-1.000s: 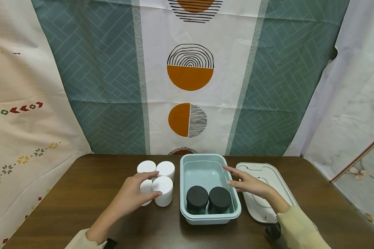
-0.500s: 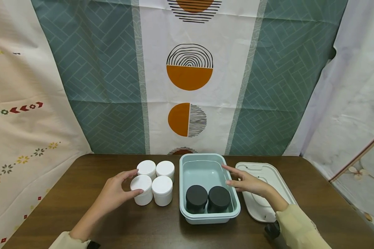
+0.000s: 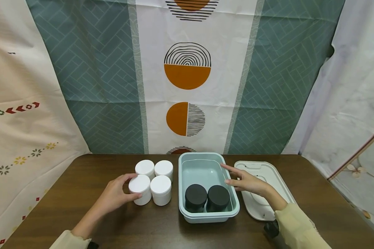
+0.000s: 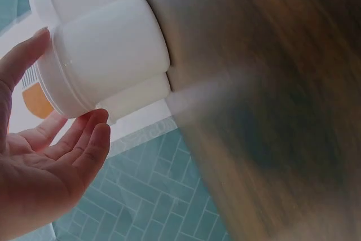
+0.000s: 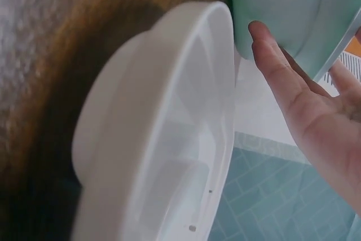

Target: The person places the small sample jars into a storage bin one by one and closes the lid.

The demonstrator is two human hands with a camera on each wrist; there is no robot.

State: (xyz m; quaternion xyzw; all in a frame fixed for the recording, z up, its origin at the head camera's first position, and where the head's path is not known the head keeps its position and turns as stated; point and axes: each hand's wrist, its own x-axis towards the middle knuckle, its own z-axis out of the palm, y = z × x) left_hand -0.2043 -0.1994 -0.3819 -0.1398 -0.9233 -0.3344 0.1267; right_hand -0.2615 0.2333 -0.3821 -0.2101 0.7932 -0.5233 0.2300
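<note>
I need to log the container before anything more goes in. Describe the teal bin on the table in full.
The teal bin is a rectangular, open-topped tub of smooth, plastic-looking material with rounded corners and a rolled rim. It stands upright on the dark wooden table, between four white jars and a white lid lying flat. Two black-lidded jars stand side by side at its near end; the far half is bare. The right hand rests at its right rim with fingers straight.

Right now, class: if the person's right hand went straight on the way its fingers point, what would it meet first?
Probably the right wall of the pale green plastic tub: the right hand points leftward, fingertips at its rim, though depth is unclear.
</note>
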